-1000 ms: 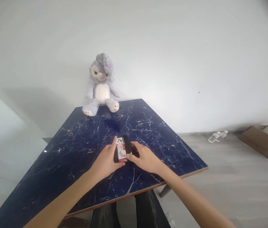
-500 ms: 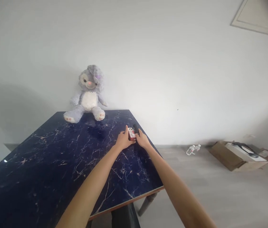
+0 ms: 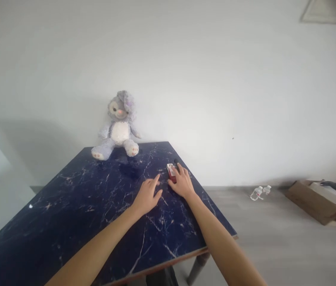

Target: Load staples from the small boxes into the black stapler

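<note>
On the dark blue marbled table (image 3: 90, 198) lies a small red-and-white box (image 3: 170, 171). Close against its right side is a black object (image 3: 176, 162), mostly covered by fingers, so its kind is unclear. My right hand (image 3: 183, 183) rests over the right side of both, fingers spread, the thumb near the box's lower end. To the left and nearer to me, my left hand (image 3: 147, 196) is open and holds nothing. Its index finger points toward the box but stays apart from it.
A grey plush toy (image 3: 120, 131) with a white belly sits at the table's back edge against the wall. On the floor to the right are clear plastic bottles (image 3: 257, 192) and an open cardboard box (image 3: 313, 200). A table leg (image 3: 197, 268) shows below the front edge.
My left hand has let go of the red-and-white box and drawn back toward me, its fingers opening. My right hand has spread over the box and black object. The view has shifted left.
</note>
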Tool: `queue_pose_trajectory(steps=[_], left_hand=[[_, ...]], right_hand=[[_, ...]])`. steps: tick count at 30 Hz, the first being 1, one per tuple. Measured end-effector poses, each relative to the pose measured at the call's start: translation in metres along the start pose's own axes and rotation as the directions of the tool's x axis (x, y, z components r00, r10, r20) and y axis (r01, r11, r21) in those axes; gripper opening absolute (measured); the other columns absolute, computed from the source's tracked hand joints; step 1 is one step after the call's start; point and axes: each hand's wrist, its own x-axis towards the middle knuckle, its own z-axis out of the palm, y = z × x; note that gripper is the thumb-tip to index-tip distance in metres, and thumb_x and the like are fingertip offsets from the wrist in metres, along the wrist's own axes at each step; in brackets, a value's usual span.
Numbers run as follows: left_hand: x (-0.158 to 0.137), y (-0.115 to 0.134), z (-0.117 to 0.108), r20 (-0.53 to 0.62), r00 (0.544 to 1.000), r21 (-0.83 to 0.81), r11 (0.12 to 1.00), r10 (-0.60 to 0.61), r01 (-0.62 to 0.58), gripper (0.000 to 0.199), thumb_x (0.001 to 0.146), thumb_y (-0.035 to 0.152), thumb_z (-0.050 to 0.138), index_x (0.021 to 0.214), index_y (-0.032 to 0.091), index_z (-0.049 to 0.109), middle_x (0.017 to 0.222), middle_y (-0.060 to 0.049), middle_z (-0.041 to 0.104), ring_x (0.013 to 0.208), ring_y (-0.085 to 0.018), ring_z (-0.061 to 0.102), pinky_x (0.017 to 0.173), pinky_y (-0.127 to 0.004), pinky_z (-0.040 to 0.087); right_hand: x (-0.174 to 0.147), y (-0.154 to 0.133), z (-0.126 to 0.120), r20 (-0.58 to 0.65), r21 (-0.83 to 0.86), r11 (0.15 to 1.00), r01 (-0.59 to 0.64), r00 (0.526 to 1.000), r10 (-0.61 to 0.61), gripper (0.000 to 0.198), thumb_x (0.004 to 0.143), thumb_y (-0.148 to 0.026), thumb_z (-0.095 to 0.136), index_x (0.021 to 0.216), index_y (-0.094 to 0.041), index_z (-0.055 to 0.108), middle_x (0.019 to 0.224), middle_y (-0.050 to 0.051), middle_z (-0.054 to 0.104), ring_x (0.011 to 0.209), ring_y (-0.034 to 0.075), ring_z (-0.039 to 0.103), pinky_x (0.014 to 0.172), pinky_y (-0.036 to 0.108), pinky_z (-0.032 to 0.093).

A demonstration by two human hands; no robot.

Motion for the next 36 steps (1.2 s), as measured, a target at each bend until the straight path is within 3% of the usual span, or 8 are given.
queue_pose_trajectory(steps=[6, 10, 13, 20, 25, 28, 31, 36], left_hand=[[-0.072, -0.089, -0.097, -0.111, 0.982, 0.116, 0.979, -0.152, 0.165, 0.043, 0.096, 0.039, 0.045, 0.136, 0.025, 0.053, 0.115, -0.009, 0.07, 0.116, -0.03, 0.057, 0.101, -0.05, 0.044], [-0.091, -0.138, -0.133, -0.199, 0.865, 0.031, 0.879, -0.461, 0.475, 0.05, 0.092, 0.047, 0.047, 0.136, 0.023, 0.051, 0.105, -0.007, 0.074, 0.1, -0.028, 0.067, 0.088, -0.04, 0.052], [-0.091, -0.147, -0.135, -0.203, 0.825, -0.025, 0.845, -0.528, 0.534, 0.05, 0.09, 0.048, 0.05, 0.134, 0.025, 0.053, 0.103, -0.004, 0.075, 0.092, -0.024, 0.07, 0.086, -0.035, 0.053], [-0.085, -0.129, -0.114, -0.054, 0.941, 0.005, 0.942, -0.334, 0.335, 0.053, 0.092, 0.049, 0.048, 0.139, 0.025, 0.049, 0.108, -0.004, 0.073, 0.104, -0.025, 0.066, 0.095, -0.039, 0.05], [-0.086, -0.127, -0.108, -0.048, 0.94, -0.035, 0.941, -0.337, 0.335, 0.052, 0.093, 0.051, 0.047, 0.138, 0.026, 0.049, 0.109, -0.005, 0.072, 0.103, -0.025, 0.065, 0.093, -0.039, 0.051], [-0.085, -0.123, -0.107, -0.026, 0.936, -0.036, 0.936, -0.352, 0.351, 0.052, 0.094, 0.051, 0.046, 0.139, 0.026, 0.05, 0.109, -0.005, 0.071, 0.1, -0.024, 0.066, 0.091, -0.038, 0.052], [-0.084, -0.119, -0.106, -0.018, 0.947, -0.023, 0.947, -0.321, 0.321, 0.051, 0.094, 0.049, 0.046, 0.139, 0.026, 0.05, 0.108, -0.005, 0.071, 0.101, -0.024, 0.066, 0.092, -0.038, 0.051], [-0.083, -0.121, -0.107, -0.045, 0.926, -0.084, 0.925, -0.375, 0.371, 0.048, 0.093, 0.048, 0.048, 0.136, 0.026, 0.053, 0.108, -0.004, 0.072, 0.099, -0.023, 0.067, 0.091, -0.037, 0.051]], right_hand=[[0.0, -0.002, 0.008, 0.035, -0.068, 0.997, 0.024, 0.999, -0.021, 0.052, 0.087, -0.031, 0.056, 0.139, -0.024, 0.053, 0.159, 0.012, 0.026, 0.137, 0.037, 0.033, 0.108, 0.051, 0.037], [0.001, 0.001, 0.011, 0.055, -0.072, 0.997, 0.004, 0.998, 0.0, 0.054, 0.088, -0.03, 0.056, 0.141, -0.026, 0.05, 0.16, 0.01, 0.025, 0.138, 0.036, 0.033, 0.108, 0.05, 0.038], [0.004, 0.0, 0.012, 0.048, -0.086, 0.996, -0.027, 0.998, 0.031, 0.053, 0.088, -0.031, 0.057, 0.14, -0.026, 0.051, 0.16, 0.009, 0.025, 0.137, 0.035, 0.035, 0.109, 0.05, 0.038], [0.003, -0.001, 0.012, 0.005, -0.014, 0.989, -0.146, 0.989, 0.146, 0.069, 0.084, -0.047, 0.062, 0.147, -0.025, 0.042, 0.162, 0.013, 0.017, 0.135, 0.036, 0.043, 0.108, 0.049, 0.039], [0.016, 0.007, 0.011, -0.018, 0.176, 0.914, -0.365, 0.927, 0.374, 0.071, 0.089, -0.051, 0.051, 0.15, -0.019, 0.035, 0.148, 0.016, 0.045, 0.119, 0.028, 0.059, 0.102, 0.041, 0.044], [0.03, 0.011, 0.013, 0.042, 0.228, 0.832, -0.506, 0.858, 0.511, 0.06, 0.091, -0.05, 0.046, 0.14, -0.016, 0.051, 0.123, 0.014, 0.066, 0.107, 0.028, 0.064, 0.094, 0.039, 0.048], [0.04, 0.008, 0.019, 0.092, 0.227, 0.828, -0.512, 0.858, 0.505, 0.047, 0.09, -0.048, 0.046, 0.12, -0.017, 0.066, 0.103, 0.011, 0.072, 0.097, 0.028, 0.066, 0.087, 0.037, 0.049], [0.048, -0.025, 0.041, 0.142, 0.262, 0.857, -0.444, 0.896, 0.421, 0.043, 0.089, -0.047, 0.049, 0.117, -0.022, 0.069, 0.104, 0.007, 0.073, 0.095, 0.024, 0.067, 0.084, 0.032, 0.049]])
